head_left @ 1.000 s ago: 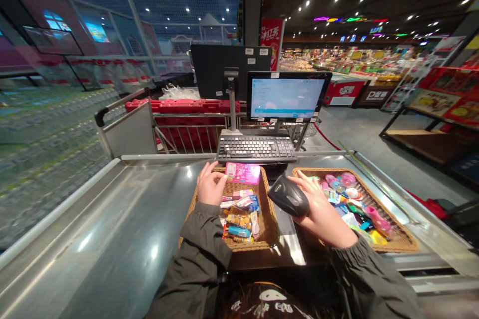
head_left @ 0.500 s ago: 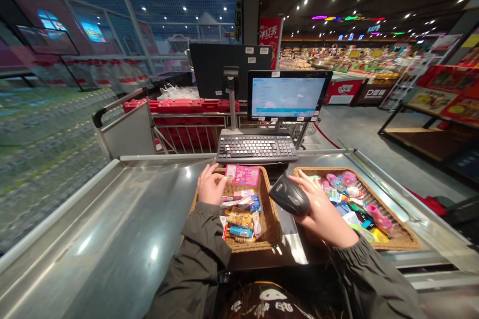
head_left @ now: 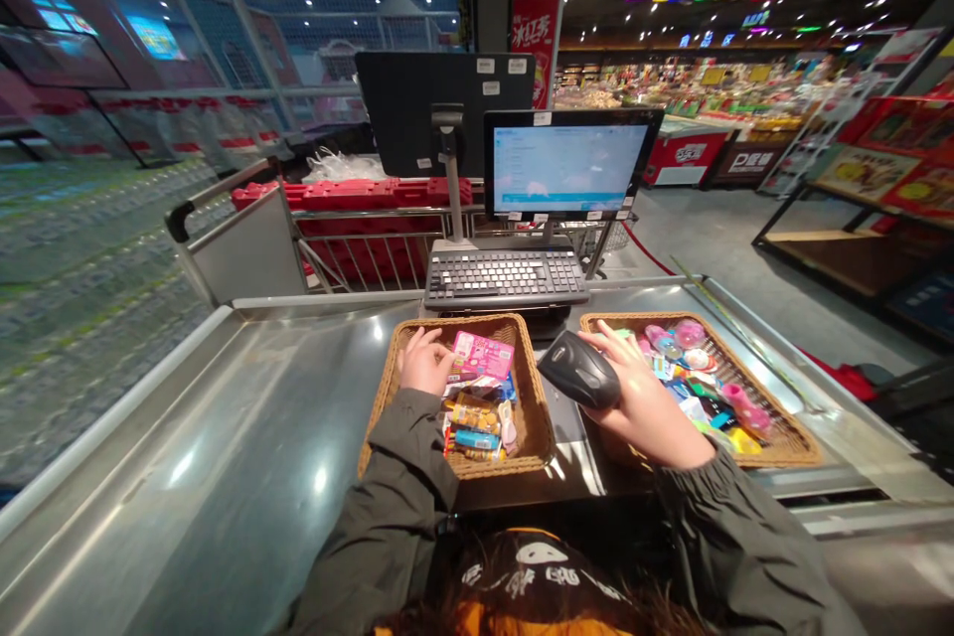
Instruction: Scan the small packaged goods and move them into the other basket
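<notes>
My left hand [head_left: 423,364] reaches into the left wicker basket [head_left: 531,417], its fingers touching a pink packet [head_left: 483,355] that lies on the other small packets. My right hand [head_left: 642,402] grips a black barcode scanner [head_left: 579,370], held between the two baskets with its head pointing left toward the pink packet. The right wicker basket [head_left: 782,437] holds several colourful small items.
Both baskets sit on a steel checkout counter [head_left: 224,457]. Behind them are a keyboard [head_left: 505,276], a lit till screen [head_left: 569,167] and a second monitor's back [head_left: 439,109]. A shopping trolley [head_left: 245,238] with red crates stands beyond. Shop shelves line the right.
The pink packet has come down from the left basket's far rim to lie lower on the other goods, with my left hand following it. The scanner stays about where it was.
</notes>
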The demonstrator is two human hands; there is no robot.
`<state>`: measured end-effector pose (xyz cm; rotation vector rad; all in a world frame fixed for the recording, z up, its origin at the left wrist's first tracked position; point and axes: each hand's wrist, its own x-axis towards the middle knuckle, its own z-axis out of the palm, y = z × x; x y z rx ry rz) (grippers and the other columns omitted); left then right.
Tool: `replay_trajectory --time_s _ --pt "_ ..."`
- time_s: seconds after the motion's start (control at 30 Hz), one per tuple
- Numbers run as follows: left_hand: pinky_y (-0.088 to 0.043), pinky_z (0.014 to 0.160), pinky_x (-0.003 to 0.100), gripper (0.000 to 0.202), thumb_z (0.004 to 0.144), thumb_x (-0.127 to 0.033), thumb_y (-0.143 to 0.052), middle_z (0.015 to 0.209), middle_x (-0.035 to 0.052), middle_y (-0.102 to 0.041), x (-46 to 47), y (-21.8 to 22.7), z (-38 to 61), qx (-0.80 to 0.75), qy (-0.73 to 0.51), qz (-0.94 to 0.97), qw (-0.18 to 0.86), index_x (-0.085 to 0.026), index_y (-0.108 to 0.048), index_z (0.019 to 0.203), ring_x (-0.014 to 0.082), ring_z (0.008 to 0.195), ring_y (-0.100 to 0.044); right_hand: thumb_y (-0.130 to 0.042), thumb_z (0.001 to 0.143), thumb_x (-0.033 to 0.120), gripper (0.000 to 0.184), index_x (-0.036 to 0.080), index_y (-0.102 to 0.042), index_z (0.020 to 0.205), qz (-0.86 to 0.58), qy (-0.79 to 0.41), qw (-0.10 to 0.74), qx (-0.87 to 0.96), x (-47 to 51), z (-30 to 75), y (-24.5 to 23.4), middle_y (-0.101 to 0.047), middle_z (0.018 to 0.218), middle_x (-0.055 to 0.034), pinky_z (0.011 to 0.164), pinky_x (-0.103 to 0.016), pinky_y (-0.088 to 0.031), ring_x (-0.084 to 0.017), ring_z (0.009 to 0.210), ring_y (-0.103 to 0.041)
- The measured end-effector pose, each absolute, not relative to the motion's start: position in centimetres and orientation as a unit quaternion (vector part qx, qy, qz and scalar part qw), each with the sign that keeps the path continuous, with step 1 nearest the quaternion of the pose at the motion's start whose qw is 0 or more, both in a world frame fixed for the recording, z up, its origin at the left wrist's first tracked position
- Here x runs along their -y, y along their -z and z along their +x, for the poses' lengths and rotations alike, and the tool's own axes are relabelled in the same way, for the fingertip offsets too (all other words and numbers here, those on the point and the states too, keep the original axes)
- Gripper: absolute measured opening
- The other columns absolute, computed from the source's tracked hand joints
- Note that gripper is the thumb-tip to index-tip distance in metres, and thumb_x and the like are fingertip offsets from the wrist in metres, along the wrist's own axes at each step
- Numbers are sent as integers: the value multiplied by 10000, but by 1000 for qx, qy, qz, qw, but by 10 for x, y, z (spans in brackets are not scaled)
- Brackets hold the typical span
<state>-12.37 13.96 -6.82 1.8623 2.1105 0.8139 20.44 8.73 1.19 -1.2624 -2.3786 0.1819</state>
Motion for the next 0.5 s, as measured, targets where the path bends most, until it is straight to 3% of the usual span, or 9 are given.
replay_trajectory --time_s 0.5 --pt "-306 1104 539 163 767 -256 -630 1347 13 -612 -137 87 -107 -750 -138 627 159 -221 -664 611 268 1382 -394 -565 755 206 571 206 -494 1322 -460 -73 225 856 -89 210 -10 -461 1441 -144 1145 -663 -172 -383 1445 -249"
